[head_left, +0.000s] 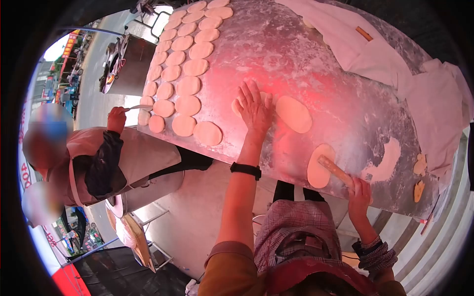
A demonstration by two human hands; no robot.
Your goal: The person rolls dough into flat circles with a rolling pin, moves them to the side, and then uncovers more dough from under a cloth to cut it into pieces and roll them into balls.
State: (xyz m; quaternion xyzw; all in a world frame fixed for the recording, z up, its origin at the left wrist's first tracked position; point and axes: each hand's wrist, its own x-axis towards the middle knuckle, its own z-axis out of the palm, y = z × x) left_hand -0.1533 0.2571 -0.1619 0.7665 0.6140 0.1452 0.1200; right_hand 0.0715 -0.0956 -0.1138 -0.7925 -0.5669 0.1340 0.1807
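Observation:
My left hand (255, 107) lies palm down with fingers spread over a dough piece (236, 107), which is mostly hidden beneath it. My right hand (360, 191) grips one end of a short wooden rolling pin (336, 171). The pin's other end rests over a flattened oval of dough (319, 172) near the table's front edge. Between my two hands lies another flat oval of dough (294, 114), apart from the pin. All of this is on a floury metal tabletop (276, 59).
Rows of dough rounds (188, 86) cover the table's left side. At the left edge a co-worker's hand (116, 120) holds a thin flat tool (139, 107) by the rounds. White cloth (380, 64), a flour heap (387, 163) and dough scraps (418, 191) lie to the right.

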